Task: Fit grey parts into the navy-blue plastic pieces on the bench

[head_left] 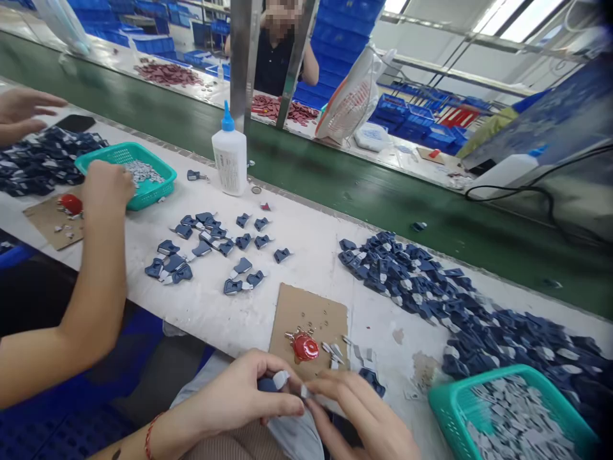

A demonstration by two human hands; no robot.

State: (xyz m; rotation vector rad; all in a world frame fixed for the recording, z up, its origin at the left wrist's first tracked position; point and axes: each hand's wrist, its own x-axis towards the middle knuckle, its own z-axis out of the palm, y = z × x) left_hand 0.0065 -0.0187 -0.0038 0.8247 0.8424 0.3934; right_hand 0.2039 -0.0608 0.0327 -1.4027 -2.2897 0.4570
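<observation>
Left hand and right hand meet at the near edge of a littered white worktable

The left hand grips a dark-blue plastic piece with a light-grey tip, held low over the lap and partly hidden by the fingers; the right hand's fingertips touch a small light-grey sliver beside it, though I cannot tell whether they are closed on it.

Just beyond the hands lies a square of brown cardboard, bearing a glossy round red dish; to the right, a teal plastic basket of grey pieces stands against a long heap of dark-blue parts; more dark-blue parts lie scattered to the left; on the far side stands a white plastic bottle with a blue nozzle, in front of a long green belt; at the left a co-worker's hand covers part of another teal perforated basket; upright metal posts partly block the person opposite.
</observation>
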